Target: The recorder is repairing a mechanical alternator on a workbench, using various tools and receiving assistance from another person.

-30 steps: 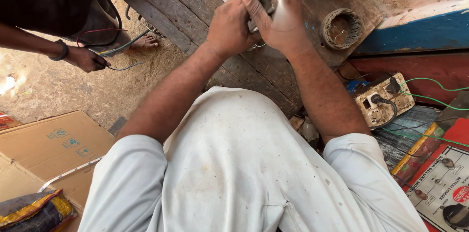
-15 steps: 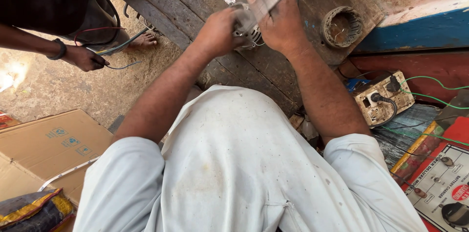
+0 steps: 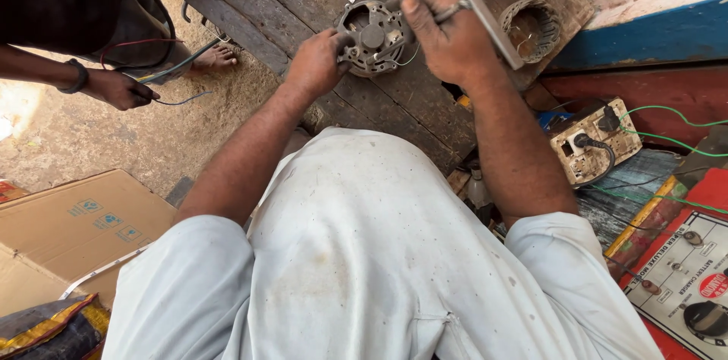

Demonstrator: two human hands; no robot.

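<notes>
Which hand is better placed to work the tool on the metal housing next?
Right. The right hand already grips the thin tool against the metal housing, while the left hand steadies the housing's edge.

Bright, sharp daylight; soft shadows.

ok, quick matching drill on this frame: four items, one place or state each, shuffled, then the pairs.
Things:
1. round metal motor housing
2. socket board
3. cardboard box
4. wires

Places:
A. lower left, on the ground
B. held between the left hand and right hand
C. in another person's hand
D. far right, black plug in it

Pairs: 1-B, 2-D, 3-A, 4-C
</notes>
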